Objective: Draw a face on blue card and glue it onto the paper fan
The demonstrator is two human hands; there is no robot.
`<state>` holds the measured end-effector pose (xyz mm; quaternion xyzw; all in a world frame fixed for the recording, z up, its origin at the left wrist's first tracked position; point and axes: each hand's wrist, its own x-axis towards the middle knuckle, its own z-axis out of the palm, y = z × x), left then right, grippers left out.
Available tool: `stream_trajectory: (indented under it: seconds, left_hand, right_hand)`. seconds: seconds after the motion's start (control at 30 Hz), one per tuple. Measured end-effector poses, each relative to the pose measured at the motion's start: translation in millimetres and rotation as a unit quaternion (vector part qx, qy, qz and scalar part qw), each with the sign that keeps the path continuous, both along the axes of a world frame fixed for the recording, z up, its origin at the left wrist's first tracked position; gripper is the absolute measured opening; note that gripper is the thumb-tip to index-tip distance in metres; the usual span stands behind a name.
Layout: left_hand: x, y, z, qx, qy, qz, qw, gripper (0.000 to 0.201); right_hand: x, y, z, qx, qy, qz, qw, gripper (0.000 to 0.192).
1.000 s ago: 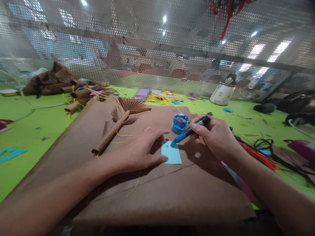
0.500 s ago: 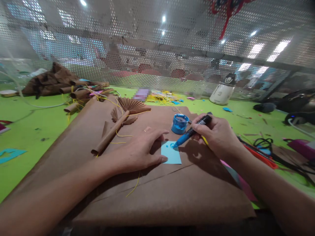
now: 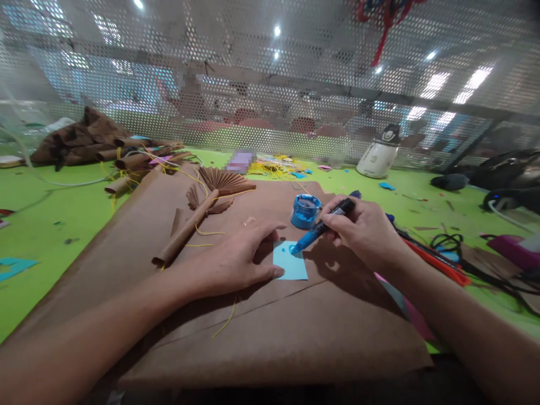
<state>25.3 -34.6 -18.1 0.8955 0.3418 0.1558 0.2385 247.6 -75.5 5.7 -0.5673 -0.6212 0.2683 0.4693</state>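
A small light-blue paper square (image 3: 292, 266) lies on the brown kraft sheet (image 3: 270, 326). My left hand (image 3: 236, 256) rests flat on the sheet, fingertips pinning the square's left edge. My right hand (image 3: 365, 230) grips a paint-coated brush (image 3: 323, 226) whose blue tip touches the square's upper part, where a wet blue patch shows. An open blue paint pot (image 3: 305, 211) stands just behind the square, close to my right fingers.
A brown paper fan on a rolled tube (image 3: 198, 211) lies left of my hand. More rolled brown paper and yellow string (image 3: 126, 157) sit far left. A white iron (image 3: 377, 154) stands at the back, cables (image 3: 451, 247) at the right, and a perforated metal screen (image 3: 270, 95) behind.
The brush tip has dabbed back and forth over the square's top, leaving blue paint there. My left hand has stayed on the paper.
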Motion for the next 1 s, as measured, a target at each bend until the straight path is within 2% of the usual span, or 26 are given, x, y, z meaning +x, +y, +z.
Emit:
stream_trajectory:
  seconds: [0.13, 0.3, 0.7, 1.0]
  left_hand:
    - [-0.7, 0.7, -1.1, -0.003, 0.000, -0.007, 1.000, 0.063]
    - [-0.5, 1.0, 0.1, -0.001, 0.001, -0.012, 1.000, 0.055]
    - [0.0, -0.4, 1.7, -0.010, 0.005, 0.000, 1.000, 0.055]
    - [-0.1, -0.3, 1.2, -0.006, -0.002, -0.001, 1.000, 0.056]
  right_hand:
    - [2.7, 0.4, 1.6, 0.001, 0.019, -0.018, 1.000, 0.003]
    - [2.7, 1.0, 0.9, -0.003, 0.034, -0.038, 0.999, 0.002]
    - [2.7, -1.0, 2.6, 0.008, -0.021, 0.005, 1.000, 0.006]
    - [7.0, 0.6, 0.4, 0.010, 0.056, -0.008, 0.998, 0.005]
